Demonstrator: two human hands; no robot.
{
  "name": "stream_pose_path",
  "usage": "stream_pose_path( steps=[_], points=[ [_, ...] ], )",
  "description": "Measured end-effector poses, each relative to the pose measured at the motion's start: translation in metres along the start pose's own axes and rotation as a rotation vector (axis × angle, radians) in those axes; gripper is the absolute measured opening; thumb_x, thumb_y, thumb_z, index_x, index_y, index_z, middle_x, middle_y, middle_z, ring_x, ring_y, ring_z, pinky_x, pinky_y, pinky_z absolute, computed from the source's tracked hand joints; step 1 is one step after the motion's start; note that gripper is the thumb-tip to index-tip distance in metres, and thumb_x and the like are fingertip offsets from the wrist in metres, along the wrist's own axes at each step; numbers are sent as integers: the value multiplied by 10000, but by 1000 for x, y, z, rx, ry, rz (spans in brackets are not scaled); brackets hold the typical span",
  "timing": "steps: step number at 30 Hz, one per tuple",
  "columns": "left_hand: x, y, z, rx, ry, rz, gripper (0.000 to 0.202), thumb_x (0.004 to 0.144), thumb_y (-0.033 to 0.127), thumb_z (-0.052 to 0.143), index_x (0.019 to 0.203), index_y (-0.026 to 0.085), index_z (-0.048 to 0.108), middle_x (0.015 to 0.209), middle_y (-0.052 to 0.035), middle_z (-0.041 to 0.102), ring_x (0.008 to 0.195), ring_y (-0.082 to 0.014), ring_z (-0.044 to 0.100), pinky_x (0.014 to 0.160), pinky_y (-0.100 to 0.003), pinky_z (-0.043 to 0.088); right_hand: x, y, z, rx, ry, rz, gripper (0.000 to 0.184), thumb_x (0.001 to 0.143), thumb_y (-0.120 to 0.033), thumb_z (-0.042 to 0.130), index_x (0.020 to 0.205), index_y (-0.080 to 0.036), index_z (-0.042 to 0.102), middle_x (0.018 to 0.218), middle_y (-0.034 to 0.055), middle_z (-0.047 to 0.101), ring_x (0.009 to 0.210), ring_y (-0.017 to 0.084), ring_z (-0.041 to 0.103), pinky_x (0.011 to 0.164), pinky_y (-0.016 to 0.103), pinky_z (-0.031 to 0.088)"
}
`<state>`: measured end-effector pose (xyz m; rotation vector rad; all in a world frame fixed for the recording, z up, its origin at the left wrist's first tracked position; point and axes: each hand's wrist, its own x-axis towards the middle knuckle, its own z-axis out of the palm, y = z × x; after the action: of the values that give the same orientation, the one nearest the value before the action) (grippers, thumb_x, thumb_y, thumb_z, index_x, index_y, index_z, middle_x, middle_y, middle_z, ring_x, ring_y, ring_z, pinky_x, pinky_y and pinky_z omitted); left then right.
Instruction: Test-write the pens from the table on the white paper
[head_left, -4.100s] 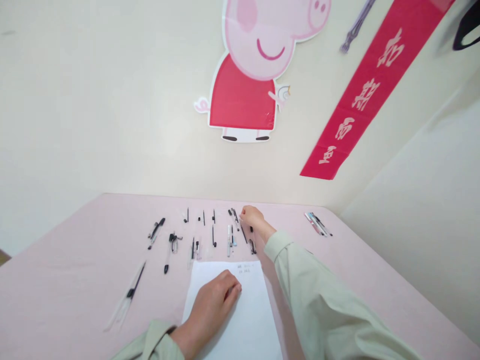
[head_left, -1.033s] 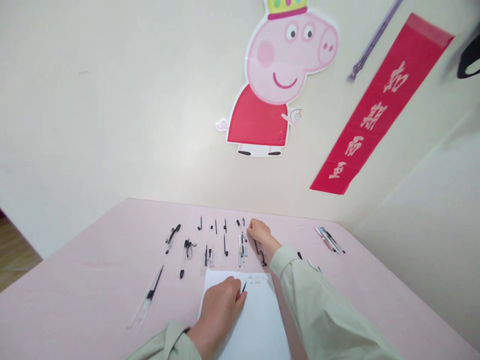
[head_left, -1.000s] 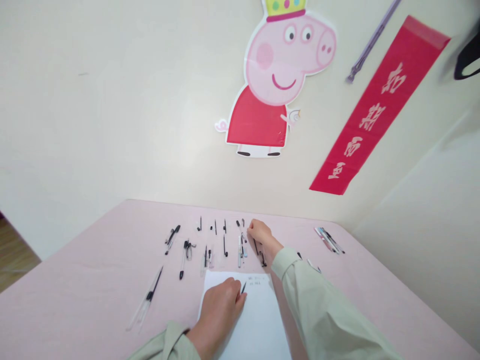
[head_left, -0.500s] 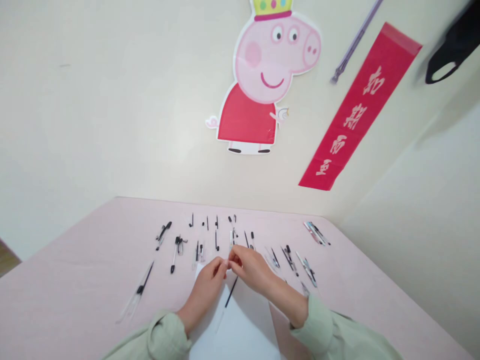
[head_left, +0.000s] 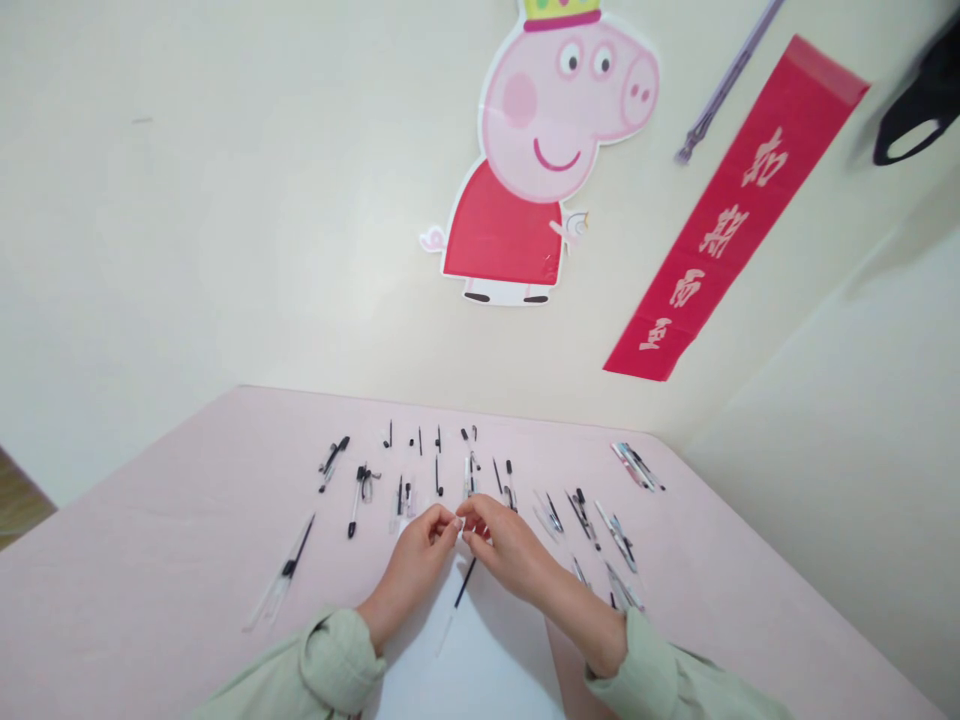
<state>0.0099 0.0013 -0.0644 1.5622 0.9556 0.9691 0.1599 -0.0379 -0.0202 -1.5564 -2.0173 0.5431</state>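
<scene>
My left hand (head_left: pixel 421 555) and my right hand (head_left: pixel 504 545) meet over a white sheet of paper (head_left: pixel 499 655). Fingers of both are closed in a pinch, their tips almost touching. Something small and pale shows between the tips, too small to name. Just below them is a pen refill (head_left: pixel 465 583), dark at the upper part and clear toward its lower left end. Its top end is hidden by my right hand, so I cannot tell whether it is held or lies on the paper.
Several taken-apart pens lie in groups on the pink table (head_left: pixel 150 560), such as clear barrels with a refill (head_left: pixel 281 575) at left and pen parts (head_left: pixel 619 535) at right. A bundle of pens (head_left: pixel 637 466) lies at the back right. The wall (head_left: pixel 262 200) stands behind.
The view has shifted slightly, so the scene sits a little to the right. My fingertips have parted slightly, and the pale bit between them now shows.
</scene>
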Motion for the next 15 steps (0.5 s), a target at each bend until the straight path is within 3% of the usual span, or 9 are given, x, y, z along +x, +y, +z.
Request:
stream_pose_path(
  steps=[3, 9, 15],
  points=[
    [-2, 3, 0, -53, 6, -29, 247, 811, 443, 508, 736, 208, 534, 641, 34, 537, 590, -157, 507, 572, -270, 399, -14, -2, -2, -58, 14, 93, 227, 852, -117, 531, 1045, -231, 570, 823, -11, 617, 737, 143, 573, 681, 242, 398],
    [-3, 2, 0, -122, 28, -67, 175, 814, 386, 488, 830, 211, 488, 692, 58, 534, 479, -94, 451, 481, -229, 361, -45, -18, 13, -184, -113, 142, 110, 857, -187, 581, 935, -249, 629, 896, 8, 604, 803, 156, 587, 686, 246, 390],
    [-3, -2, 1, -133, 22, -47, 165, 831, 367, 500, 860, 204, 503, 697, 58, 538, 495, -88, 464, 482, -220, 380, -53, -19, 25, -371, -80, 224, 27, 834, -223, 615, 809, -215, 612, 933, 39, 598, 873, 204, 577, 674, 276, 384]
  ],
)
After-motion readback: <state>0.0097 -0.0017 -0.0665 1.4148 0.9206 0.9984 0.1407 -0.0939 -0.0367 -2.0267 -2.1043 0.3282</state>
